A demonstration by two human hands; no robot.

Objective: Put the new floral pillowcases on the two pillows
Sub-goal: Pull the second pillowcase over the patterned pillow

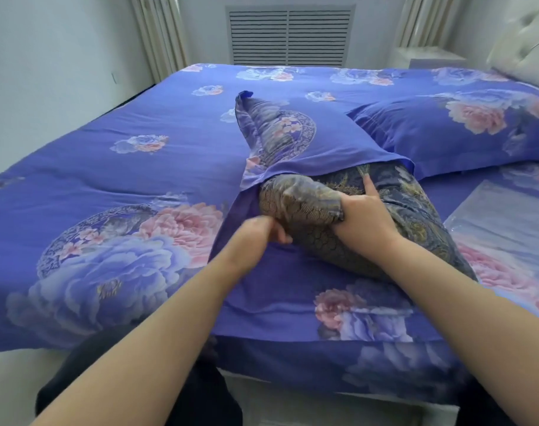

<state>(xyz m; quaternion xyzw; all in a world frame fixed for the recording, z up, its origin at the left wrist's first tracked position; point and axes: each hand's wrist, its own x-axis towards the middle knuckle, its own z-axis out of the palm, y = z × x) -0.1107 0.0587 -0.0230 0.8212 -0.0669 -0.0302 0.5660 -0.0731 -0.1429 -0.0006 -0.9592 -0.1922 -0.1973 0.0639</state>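
Bedroom bed [145, 155] under purple floral cover, two pillows, one purple floral-cased pillow [465, 130] near headboard, one dark gold-patterned pillow [394, 207] half inside purple floral pillowcase [329, 139] mid-bed, right hand [365, 215] gripping its corner, left hand [256, 238] pinching pillowcase edge.

Bed [293, 388] fills most of the view, white base showing along its near edge. Purple floral duvet [108, 179] spread over the bed's left part. Clear plastic bag [508, 222] lies flat on the bed's right side. White tufted headboard [526, 47] at the bed's far right end, white nightstand [431, 56] just beside it. Louvered vent panel [289, 35] on the wall behind the bed, cream curtains [160, 35] either side of it.
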